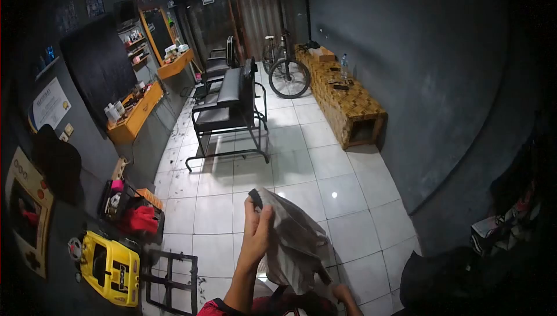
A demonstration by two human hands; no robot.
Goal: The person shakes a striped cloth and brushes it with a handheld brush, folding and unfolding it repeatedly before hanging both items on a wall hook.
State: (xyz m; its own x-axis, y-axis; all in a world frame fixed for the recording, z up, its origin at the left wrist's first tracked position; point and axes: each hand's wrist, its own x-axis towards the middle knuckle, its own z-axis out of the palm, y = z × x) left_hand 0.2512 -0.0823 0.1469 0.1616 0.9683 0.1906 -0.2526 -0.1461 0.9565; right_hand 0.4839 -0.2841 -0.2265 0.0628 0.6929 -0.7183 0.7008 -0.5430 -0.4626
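A thin grey cloth with faint stripes and a dark band at its upper end hangs in front of me, bunched and creased. My left hand grips it near that dark band, thumb and fingers closed. Low in the view, my right hand is at the cloth's lower right edge and seems to pinch it; part of that hand is dim and hard to make out. Below the cloth, my red and black clothing shows.
Black barber chairs stand ahead on white tiles. Wooden shelves line the left wall. A bicycle and a patterned bench are farther back. At lower left are a yellow toy car, a black frame and a crate with red cloth.
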